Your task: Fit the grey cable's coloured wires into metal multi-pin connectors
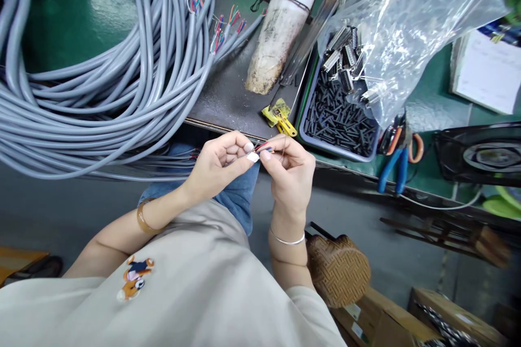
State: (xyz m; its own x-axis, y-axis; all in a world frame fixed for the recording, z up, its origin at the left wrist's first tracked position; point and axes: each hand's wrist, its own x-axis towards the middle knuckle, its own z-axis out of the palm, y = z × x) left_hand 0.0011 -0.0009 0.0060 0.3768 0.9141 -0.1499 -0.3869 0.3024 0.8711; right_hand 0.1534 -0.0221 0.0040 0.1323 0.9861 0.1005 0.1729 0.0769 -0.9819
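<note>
Between my hands, just off the bench edge, are thin coloured wires (264, 147) fanned out at a cable's end. My left hand (222, 161) pinches them with thumb and forefinger. From the other side my right hand (288, 165) has its fingertips closed on the wire ends. Grey cables (154, 81) lie looped in a thick bundle on the left, several with coloured wires bared at their tips. A yellow cutter (285, 123) rests on the bench just beyond my right hand. The fingers partly hide the held wires.
A plastic bin (303, 124) of short black tubes (342, 114) and metal connectors (345, 57) stands at the right, a clear bag (407, 32) over it. Blue-handled pliers (394, 165) hang at the bench edge. A wrapped roll (280, 27) lies at the back; a stool (340, 271) stands lower right.
</note>
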